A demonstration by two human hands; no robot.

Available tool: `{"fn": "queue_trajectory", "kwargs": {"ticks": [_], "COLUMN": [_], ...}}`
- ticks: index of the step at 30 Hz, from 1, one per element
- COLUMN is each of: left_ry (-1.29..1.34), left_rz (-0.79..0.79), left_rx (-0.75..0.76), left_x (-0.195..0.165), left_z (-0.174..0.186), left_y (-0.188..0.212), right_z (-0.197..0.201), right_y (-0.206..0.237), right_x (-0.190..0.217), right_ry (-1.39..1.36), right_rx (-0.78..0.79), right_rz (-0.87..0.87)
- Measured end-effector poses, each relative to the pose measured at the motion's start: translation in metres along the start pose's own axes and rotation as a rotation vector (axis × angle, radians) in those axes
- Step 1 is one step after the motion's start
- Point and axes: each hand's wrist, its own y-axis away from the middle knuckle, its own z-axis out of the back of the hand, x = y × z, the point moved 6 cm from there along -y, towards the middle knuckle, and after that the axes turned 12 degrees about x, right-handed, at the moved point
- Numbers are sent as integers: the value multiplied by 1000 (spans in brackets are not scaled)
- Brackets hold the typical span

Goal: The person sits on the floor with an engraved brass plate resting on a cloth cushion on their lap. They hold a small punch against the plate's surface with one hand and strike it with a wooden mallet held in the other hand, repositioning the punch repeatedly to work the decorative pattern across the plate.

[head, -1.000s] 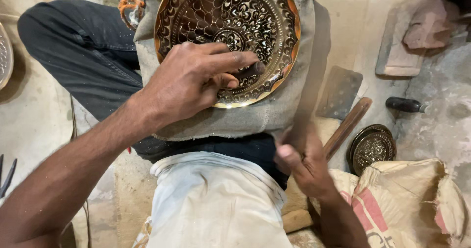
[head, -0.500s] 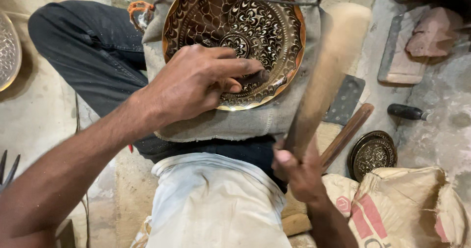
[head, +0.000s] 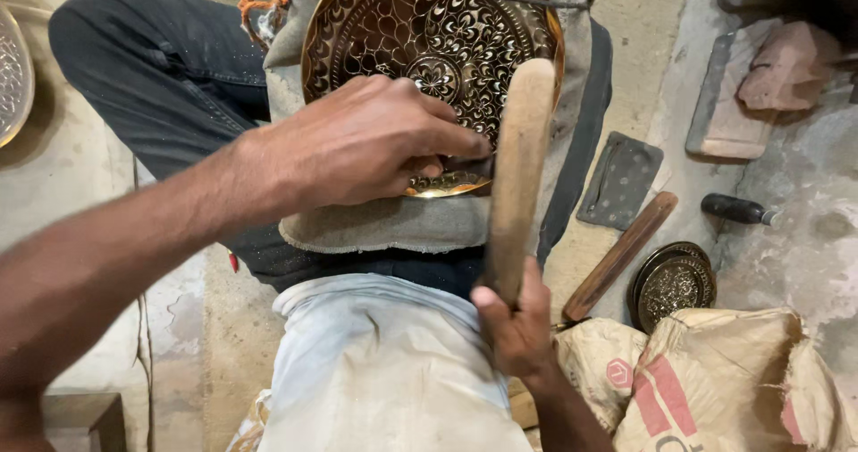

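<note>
The big round brass plate (head: 429, 50), full of fine cut patterns, lies on a grey cloth (head: 393, 224) over the person's lap. The left hand (head: 366, 144) rests on the lower edge of the plate, its fingers closed together around a small dark tool (head: 469, 168) that touches the metal; the tool is mostly hidden, so I cannot tell its exact kind. The right hand (head: 518, 322) is below the plate, clamped on the handle of a long wooden mallet (head: 518, 166).

Half a second ago the mallet was lifted and leaning away to the right of the plate. Now it stands almost straight, with its head over the lower right edge of the plate, just beside the tool. I judge this as one blow of a hammering rhythm, so the engraving goes on at the same spot.

To the right of the plate, on the floor (head: 643, 59), lie a wooden stick (head: 621, 255) and 1 small dark dish (head: 672, 282).
</note>
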Motion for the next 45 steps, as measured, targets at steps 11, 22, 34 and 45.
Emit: {"fn": "queue_trajectory", "kwargs": {"ticks": [11,22,34,45], "left_ry": [114,53,37,27], "left_rz": [-106,-211,-106,-151], "left_rx": [-17,-50,-20,-46], "left_x": [0,-2,6,4], "left_z": [28,26,19,21], "left_y": [1,4,3,3], "right_z": [-6,-7,-8,-6], "right_y": [-1,-9,-10,1], "right_x": [-2,-6,25,-4], "right_ry": [-121,-58,-7,-134], "right_rx": [-64,-103,-72,-1], "right_rz": [-2,-109,-75,-1]}}
